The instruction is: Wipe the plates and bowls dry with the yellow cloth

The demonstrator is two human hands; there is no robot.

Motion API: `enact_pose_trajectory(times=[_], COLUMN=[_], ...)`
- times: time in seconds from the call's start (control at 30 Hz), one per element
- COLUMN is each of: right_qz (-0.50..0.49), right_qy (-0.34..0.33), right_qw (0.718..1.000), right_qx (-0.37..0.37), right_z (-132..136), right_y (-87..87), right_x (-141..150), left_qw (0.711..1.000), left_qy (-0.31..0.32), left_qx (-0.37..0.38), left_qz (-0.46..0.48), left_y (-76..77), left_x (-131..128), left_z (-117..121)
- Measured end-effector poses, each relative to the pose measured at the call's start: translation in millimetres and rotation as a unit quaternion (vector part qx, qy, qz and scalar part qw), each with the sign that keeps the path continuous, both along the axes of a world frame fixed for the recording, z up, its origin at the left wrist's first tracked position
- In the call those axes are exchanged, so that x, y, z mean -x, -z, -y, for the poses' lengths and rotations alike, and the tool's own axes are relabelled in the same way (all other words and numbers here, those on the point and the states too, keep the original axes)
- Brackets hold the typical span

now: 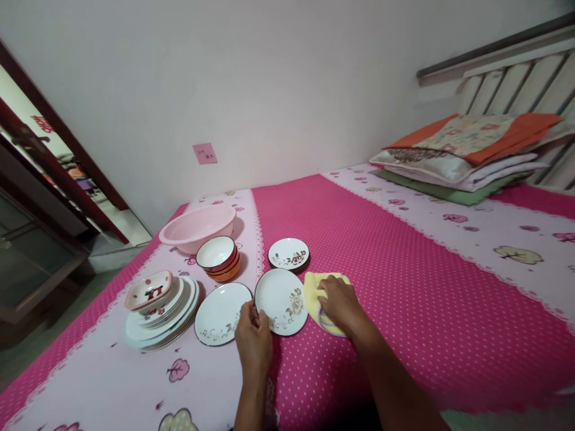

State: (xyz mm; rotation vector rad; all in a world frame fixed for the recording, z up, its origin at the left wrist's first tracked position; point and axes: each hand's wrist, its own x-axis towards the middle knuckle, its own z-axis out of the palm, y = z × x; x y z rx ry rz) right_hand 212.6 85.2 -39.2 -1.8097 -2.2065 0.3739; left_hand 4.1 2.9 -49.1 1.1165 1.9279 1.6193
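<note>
A white plate with a brown flower print [275, 298] is in the middle front, and my left hand [252, 330] pinches its left rim. To its right my right hand [339, 304] is closed on a yellow cloth [314, 288], which touches or nearly touches the plate's right edge. Left of my left hand lies a similar plate [220, 311], partly covered by my fingers. Just behind the held plate sits a small stack of smaller flower-printed plates [284, 250] with dark rims.
At the left stands a stack of plates [135, 329] topped by a patterned rectangular bowl [146, 288]. Stacked red and orange bowls [218, 254] and a pink basin [197, 226] are behind. Folded bedding [462, 155] lies far right on the bed [404, 269], beside a radiator [525, 84].
</note>
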Motion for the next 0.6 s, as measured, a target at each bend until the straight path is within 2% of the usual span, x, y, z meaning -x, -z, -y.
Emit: enact_pose_trajectory(times=[0.07, 0.13, 0.23, 0.33, 0.4, 0.6], right_qz=[0.0, -0.005, -0.018, -0.032, -0.04, -0.048], right_qy=[0.003, 0.011, 0.029, 0.033, 0.029, 0.032], right_qw=[1.0, 1.0, 0.999, 0.999, 0.999, 0.998], right_qx=[-0.002, -0.002, -0.003, -0.002, -0.001, -0.008], right_z=[0, 0, 1, 1, 1, 2], right_y=[0.0, 0.1, -0.3, -1.6, -2.7, -2.4], right_x=[5, 12, 21, 23, 22, 23], left_qw=[1.0, 0.998, 0.985, 0.956, 0.939, 0.926], left_qy=[-0.026, -0.047, -0.063, -0.073, -0.069, -0.056], left_qx=[-0.012, -0.032, -0.057, -0.061, -0.059, -0.025], left_qz=[-0.001, 0.037, 0.148, 0.278, 0.331, 0.372], left_y=[-4.4, -4.6, -0.2, 4.4, 4.5, -7.7], left_x=[7, 13, 17, 15, 13, 16], left_z=[2, 1, -2, -9, -16, -49])
